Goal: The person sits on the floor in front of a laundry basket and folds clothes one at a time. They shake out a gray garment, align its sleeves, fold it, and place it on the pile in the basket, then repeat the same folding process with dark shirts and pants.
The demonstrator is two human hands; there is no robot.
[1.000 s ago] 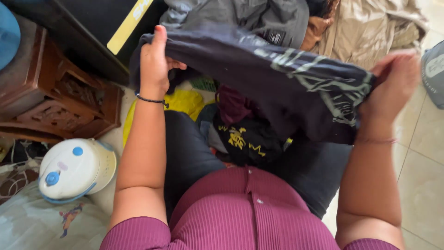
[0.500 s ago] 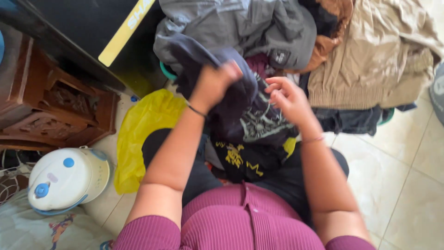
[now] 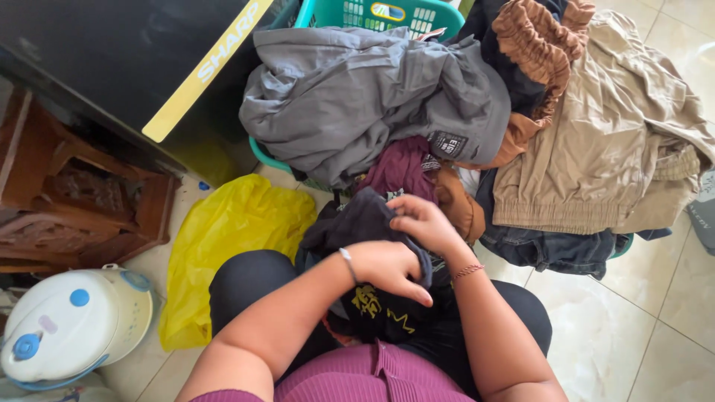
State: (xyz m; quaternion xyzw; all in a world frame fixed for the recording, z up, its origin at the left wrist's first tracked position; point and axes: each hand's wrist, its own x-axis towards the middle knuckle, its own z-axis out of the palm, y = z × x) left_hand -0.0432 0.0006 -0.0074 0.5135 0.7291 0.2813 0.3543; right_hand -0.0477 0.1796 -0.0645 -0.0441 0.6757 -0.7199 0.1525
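We see the bulk of the work waiting ahead of us: a heap of unfolded clothes spills over the teal laundry basket (image 3: 417, 16), led by a large grey jacket (image 3: 357, 104), then beige trousers (image 3: 603, 141), a brown ruffled garment (image 3: 536, 37), blue jeans (image 3: 551, 249) and a maroon piece (image 3: 402, 167); none of these looks folded. Beside our knee a yellow plastic bag (image 3: 231, 246) lies on the tiled floor (image 3: 655, 298), with a white rice cooker (image 3: 67, 327) further left. In our lap rests the dark garment (image 3: 357, 223), bunched and partly doubled over, above a black printed piece (image 3: 387, 313); we judge the fold only begun. Our left hand (image 3: 391, 269) closes over its upper edge; our right hand (image 3: 417, 219) pinches the cloth just behind it.
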